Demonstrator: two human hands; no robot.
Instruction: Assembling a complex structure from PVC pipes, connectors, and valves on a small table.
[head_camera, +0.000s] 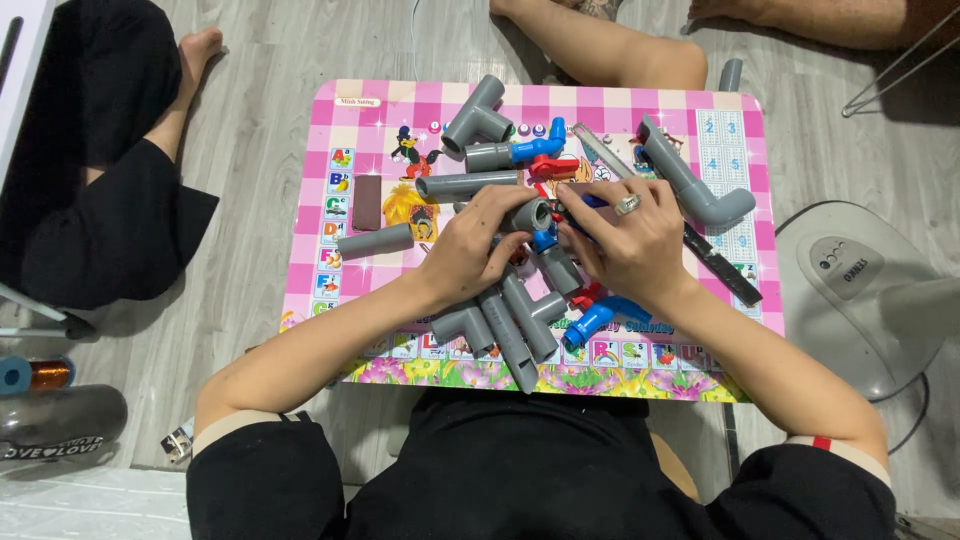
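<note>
Left hand (475, 245) closes its grip around a short grey plastic pipe coupling (532, 214) at the centre of the pink chequered surface (330, 190). Right hand (630, 240), fingers curled, presses a part against the coupling; what it holds is hidden. Best practice: keep both pieces coaxial and steady.

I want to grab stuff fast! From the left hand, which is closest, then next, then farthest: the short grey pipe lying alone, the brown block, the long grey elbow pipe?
From the left hand:
1. Short grey pipe, just to its left.
2. Brown block, farther left and up.
3. Long grey elbow pipe, far across, beyond the right hand.
</note>
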